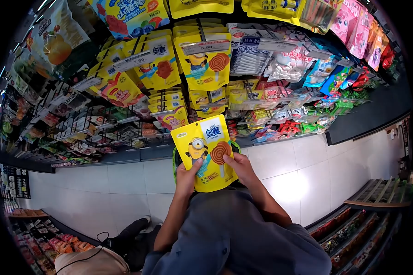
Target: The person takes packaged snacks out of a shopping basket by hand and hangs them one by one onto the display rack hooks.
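Observation:
A yellow snack pouch (211, 165) with a Minion figure and a brown spiral lollipop printed on it is held up in front of my body, tilted slightly. My left hand (186, 176) grips its lower left side, thumb across the front. On the right edge, my right hand (241, 167) pinches it the same way, thumb near the lollipop picture. The fingers of both hands behind the pouch are hidden. Below and behind the pouch shows part of a green-rimmed basket (175, 160), mostly covered.
Matching yellow pouches (204, 64) hang on hooks ahead, behind a price tag (206, 47). White marshmallow-like bags (287, 62) hang to their right. Pale floor tiles (128, 181) lie below. Another person's tan clothing (94, 262) shows at lower left; a slatted shelf (353, 233) stands at lower right.

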`<control>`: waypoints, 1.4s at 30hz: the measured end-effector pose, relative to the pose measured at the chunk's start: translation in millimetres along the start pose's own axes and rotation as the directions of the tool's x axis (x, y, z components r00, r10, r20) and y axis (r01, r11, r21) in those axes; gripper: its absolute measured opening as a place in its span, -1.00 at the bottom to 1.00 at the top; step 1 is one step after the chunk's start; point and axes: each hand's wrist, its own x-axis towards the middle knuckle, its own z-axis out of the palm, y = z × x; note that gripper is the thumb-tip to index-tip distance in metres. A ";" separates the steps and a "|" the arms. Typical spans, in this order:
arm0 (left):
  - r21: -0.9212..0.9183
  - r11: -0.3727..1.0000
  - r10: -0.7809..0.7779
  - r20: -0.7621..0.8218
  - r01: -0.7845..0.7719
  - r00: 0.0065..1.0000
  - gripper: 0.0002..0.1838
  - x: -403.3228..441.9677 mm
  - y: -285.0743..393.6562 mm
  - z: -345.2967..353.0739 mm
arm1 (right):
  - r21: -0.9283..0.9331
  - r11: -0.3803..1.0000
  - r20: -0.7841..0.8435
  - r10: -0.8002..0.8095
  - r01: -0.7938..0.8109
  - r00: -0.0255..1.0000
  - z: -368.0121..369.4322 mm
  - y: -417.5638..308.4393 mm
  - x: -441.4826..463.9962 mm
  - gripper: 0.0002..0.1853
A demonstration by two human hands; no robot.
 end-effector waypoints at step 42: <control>0.565 0.562 0.771 -0.095 -0.604 0.629 -0.46 184.7 169.3 144.5 | -0.150 0.839 -0.107 -0.539 0.523 0.835 18.1 -190.0 157.9 -0.68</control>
